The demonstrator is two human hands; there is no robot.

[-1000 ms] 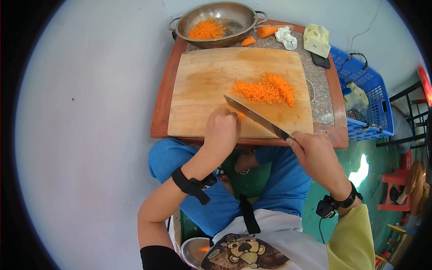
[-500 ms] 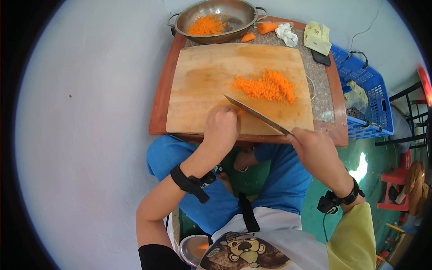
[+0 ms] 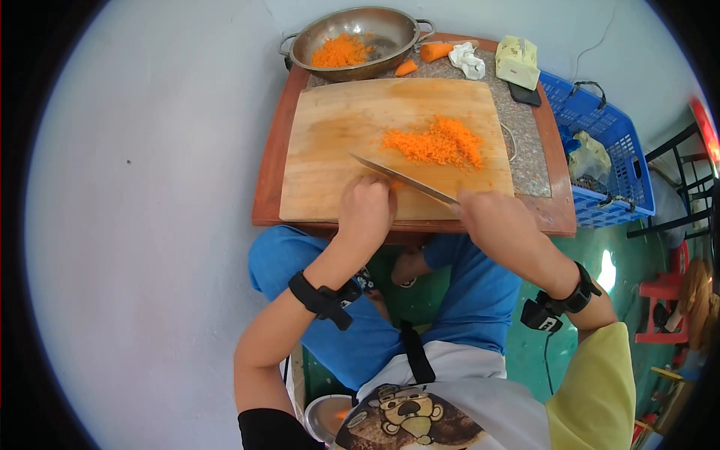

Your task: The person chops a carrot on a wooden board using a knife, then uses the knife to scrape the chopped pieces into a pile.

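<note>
My right hand (image 3: 501, 223) is wrapped round the handle of a kitchen knife (image 3: 411, 181), whose blade slants up and left across the wooden cutting board (image 3: 322, 112). My left hand (image 3: 366, 206), fingers curled in, presses on the board's near part just below the blade. A bit of orange carrot (image 3: 396, 184) shows beside its fingertips; the rest is hidden under the fingers and knife. Beyond the blade, finely chopped carrot (image 3: 442, 141) lies in a loose heap.
A two-handled metal pan (image 3: 390, 66) with chopped carrot (image 3: 341, 51) stands behind the board. Carrot pieces (image 3: 436, 52), crumpled tissue (image 3: 468, 61), a tissue pack (image 3: 517, 61) and a phone (image 3: 524, 94) lie at the back right. A blue basket (image 3: 611, 127) is right of the table (image 3: 266, 187).
The knife and my right hand have shifted left and slightly up, so the blade reaches further past my left hand. My left hand stays nearly in place. The view has moved slightly.
</note>
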